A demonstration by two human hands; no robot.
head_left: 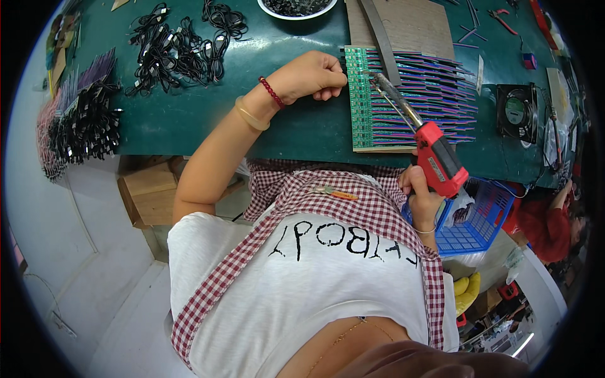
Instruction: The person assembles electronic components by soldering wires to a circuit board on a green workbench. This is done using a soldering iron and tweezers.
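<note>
My right hand (422, 198) grips a red and black soldering gun (439, 157) by its handle. The gun's metal tip reaches up and left over a green circuit board panel (358, 116), near its upper part. Rows of black, blue and pink wires (428, 104) run rightward from that panel. Beside the panel's upper left edge, my left hand (318, 77) is closed, fingers curled. Whatever it pinches, if anything, is hidden. A grey metal bar (381, 44) lies across the top of the wires, its lower end close to the gun's tip.
Coiled black cables (176, 50) lie at the far left. More cable bundles (88, 126) hang over the table's left edge. A white bowl (296, 17) stands at the back. Rightward are a black fan (517, 112) and red-handled pliers (504, 22). A blue basket (476, 220) sits below the table.
</note>
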